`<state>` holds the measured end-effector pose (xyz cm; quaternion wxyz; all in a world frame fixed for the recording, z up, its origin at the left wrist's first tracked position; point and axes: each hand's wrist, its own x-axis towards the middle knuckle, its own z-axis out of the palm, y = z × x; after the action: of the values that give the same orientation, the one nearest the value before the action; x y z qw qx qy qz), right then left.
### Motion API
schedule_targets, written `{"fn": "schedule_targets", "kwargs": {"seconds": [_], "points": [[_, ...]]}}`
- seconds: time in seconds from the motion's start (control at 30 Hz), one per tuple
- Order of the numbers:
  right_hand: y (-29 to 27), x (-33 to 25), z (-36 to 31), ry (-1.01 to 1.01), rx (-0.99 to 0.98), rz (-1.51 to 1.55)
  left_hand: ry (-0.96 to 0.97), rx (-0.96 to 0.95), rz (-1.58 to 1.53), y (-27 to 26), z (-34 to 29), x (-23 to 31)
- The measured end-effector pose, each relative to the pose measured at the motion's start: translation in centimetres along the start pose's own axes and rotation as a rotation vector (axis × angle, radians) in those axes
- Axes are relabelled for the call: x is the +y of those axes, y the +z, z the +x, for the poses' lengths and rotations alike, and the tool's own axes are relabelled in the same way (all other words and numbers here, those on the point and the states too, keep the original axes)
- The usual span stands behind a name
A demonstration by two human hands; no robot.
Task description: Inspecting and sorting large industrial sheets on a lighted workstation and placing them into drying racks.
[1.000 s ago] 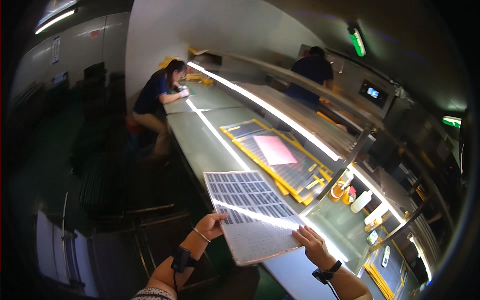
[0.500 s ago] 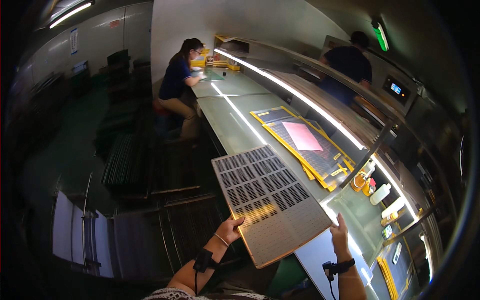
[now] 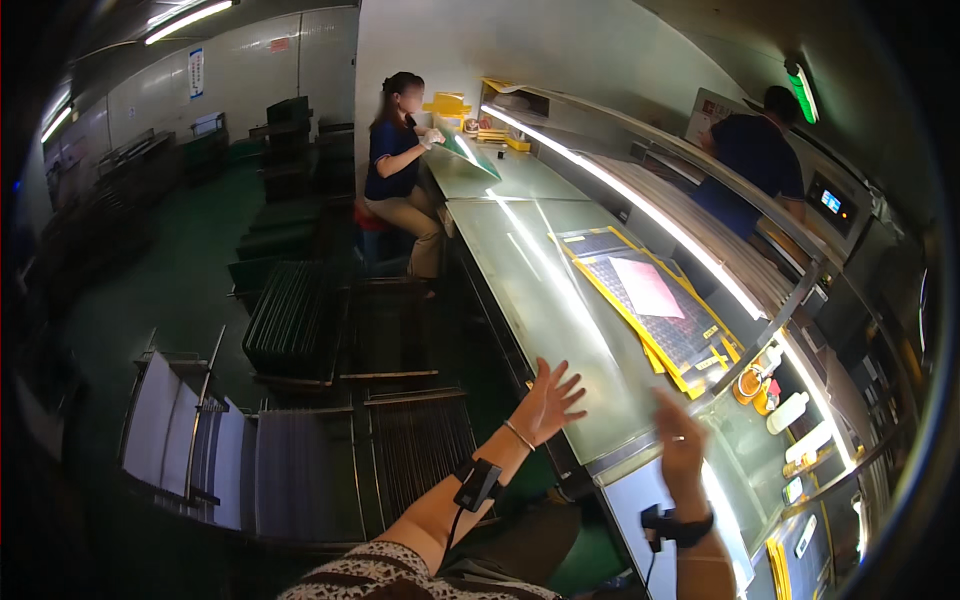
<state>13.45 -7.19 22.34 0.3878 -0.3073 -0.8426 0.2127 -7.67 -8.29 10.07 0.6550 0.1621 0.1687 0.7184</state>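
The left hand (image 3: 548, 405) is no longer gripping the perforated metal panel that it was holding half a second ago; it is spreading its fingers over the left edge of the desk (image 3: 520, 270), with nothing in its grasp. The right hand (image 3: 682, 450) is rising at the near right, blurring with motion; its fingers are seemingly extending, and it is holding nothing that shows. The panel itself is not showing anywhere clearly, so where it is resting cannot be told. Judging by this, the person is done carrying it for now, and both hands are staying free.

Near the right hand, a pale blue sheet (image 3: 630, 495) is lying at the near end of the desk. Farther off, on the right side, yellow-edged dark boards (image 3: 690, 342) are lying with a pink sheet (image 3: 645, 287) on top, looking just as they did before. Bottles (image 3: 788, 412) are standing at the near right, beyond the right hand.

At the far end, a seated co-worker (image 3: 395, 175) is now sitting up straighter and tilting a green board (image 3: 475, 157) that was lying flat. Dark racks (image 3: 290, 320) are standing at the left.
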Motion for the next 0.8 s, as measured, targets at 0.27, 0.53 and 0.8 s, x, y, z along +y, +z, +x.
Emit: {"fn": "schedule_targets", "kwargs": {"seconds": [0.27, 0.53, 0.8], "points": [[10.3, 4.1, -5.5, -0.376, -0.579, -0.084, 0.077, 0.19, -0.253, -5.2, -3.8, -3.7], [11.1, 5.4, -6.2, -0.275, -0.684, 0.044, 0.034, 0.2, -0.354, -7.2, -4.2, -4.4], [12.3, 4.6, -5.7, -0.092, -0.572, 0.173, -0.042, 0.223, -0.361, -7.6, -4.3, -2.5]]}}
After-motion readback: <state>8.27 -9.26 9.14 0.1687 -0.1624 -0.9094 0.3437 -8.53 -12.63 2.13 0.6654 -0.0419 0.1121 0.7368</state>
